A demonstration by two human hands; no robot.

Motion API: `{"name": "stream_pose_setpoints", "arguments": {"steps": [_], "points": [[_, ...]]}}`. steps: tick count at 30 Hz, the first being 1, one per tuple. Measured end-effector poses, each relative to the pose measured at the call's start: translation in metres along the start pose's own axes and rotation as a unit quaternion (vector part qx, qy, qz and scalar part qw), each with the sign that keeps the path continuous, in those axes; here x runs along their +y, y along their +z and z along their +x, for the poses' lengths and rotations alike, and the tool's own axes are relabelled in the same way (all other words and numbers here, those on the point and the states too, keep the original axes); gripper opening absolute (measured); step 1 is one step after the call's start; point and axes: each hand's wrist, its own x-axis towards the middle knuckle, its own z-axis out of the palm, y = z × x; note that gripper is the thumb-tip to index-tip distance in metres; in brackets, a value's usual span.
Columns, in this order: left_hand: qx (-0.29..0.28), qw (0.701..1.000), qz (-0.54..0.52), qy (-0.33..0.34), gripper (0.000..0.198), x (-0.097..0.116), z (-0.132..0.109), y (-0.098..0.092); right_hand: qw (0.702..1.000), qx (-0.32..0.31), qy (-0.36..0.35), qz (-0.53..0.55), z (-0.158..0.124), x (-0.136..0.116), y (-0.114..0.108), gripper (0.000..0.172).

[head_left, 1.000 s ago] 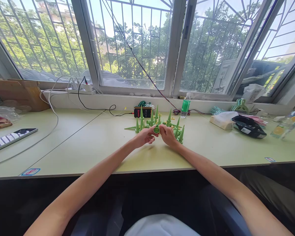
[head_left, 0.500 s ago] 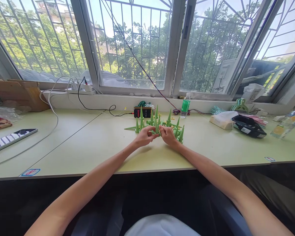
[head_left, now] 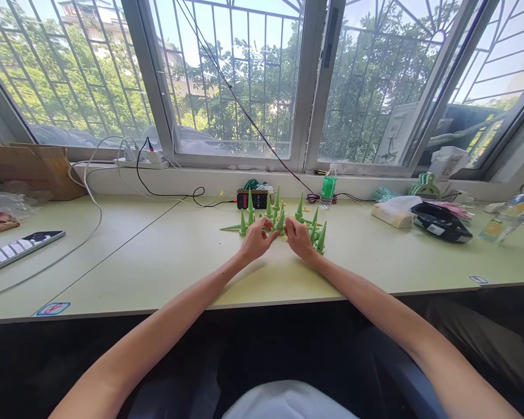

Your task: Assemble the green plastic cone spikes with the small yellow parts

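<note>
Several green plastic cones stand or lie in a cluster at the middle of the table. Thumb and fingers of my left hand [head_left: 255, 240] are closed on one green cone [head_left: 281, 220], which tilts with its tip up and to the right. Just right of it, my right hand [head_left: 299, 237] has its thumb and fingertips pinched together; whatever is between them is too small or hidden to name. An upright cone [head_left: 299, 208] stands behind my right hand, and another cone [head_left: 322, 238] is beside its wrist. Farther left, a cone [head_left: 243, 224] stands near my left fingers.
Behind the cones sit a black device with a lit display [head_left: 255, 199] and a green-labelled bottle [head_left: 329, 187]. A tissue pack [head_left: 395, 212] and a black strap-like item [head_left: 441, 223] lie to the right. A phone [head_left: 20, 251] and a white cable [head_left: 96, 224] are on the left.
The cone in my left hand has gone from nearly upright to tilted right. My right hand has drawn slightly away from it, with its fingertips raised a little.
</note>
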Motion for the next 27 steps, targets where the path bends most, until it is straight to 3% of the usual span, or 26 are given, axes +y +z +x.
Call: {"name": "stream_pose_setpoints", "arguments": {"steps": [4,7,12,19,27], "points": [[-0.068,0.986,-0.097,-0.115,0.054,0.003,0.001,-0.001,1.0,0.016,-0.011,-0.004,0.0,-0.002,-0.002,0.043],[-0.144,0.94,-0.22,-0.219,0.067,0.006,0.001,-0.002,0.999,-0.007,-0.034,-0.014,0.0,-0.001,-0.002,0.041],[-0.146,0.891,-0.319,-0.288,0.06,0.007,0.002,-0.005,0.996,-0.049,-0.067,-0.022,-0.002,0.002,-0.002,0.038],[-0.166,0.874,-0.366,-0.272,0.049,0.006,0.002,-0.008,0.996,-0.059,-0.072,-0.013,-0.002,0.001,-0.003,0.042],[-0.151,0.953,-0.228,-0.13,0.039,0.009,-0.003,-0.011,0.998,-0.056,-0.025,0.006,-0.001,0.002,-0.002,0.045]]}}
